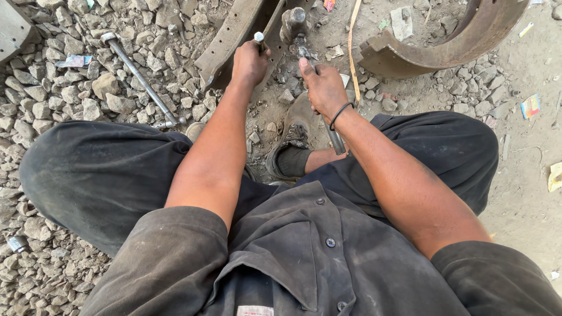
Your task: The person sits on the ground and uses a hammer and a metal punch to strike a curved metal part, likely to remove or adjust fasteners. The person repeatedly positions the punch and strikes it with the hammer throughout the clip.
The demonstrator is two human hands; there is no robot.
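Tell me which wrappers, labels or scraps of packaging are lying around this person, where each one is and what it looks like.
Colourful wrapper: right on the dirt, small rectangle, blue, red and yellow.
Pale bluish wrapper: left on the gravel, crumpled.
Yellowish paper scrap: far right edge, flat.
Shirt label: bottom centre inside the collar, white with a red mark.
Small yellow scrap: upper right, thin strip.
No signs or screens.

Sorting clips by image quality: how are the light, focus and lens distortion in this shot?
Head view: soft, even daylight with no glare; sharp on the left hand, right hand and hammer; wide-angle bending at the edges swells the knees; the curved metal shoe throws only a faint shadow.
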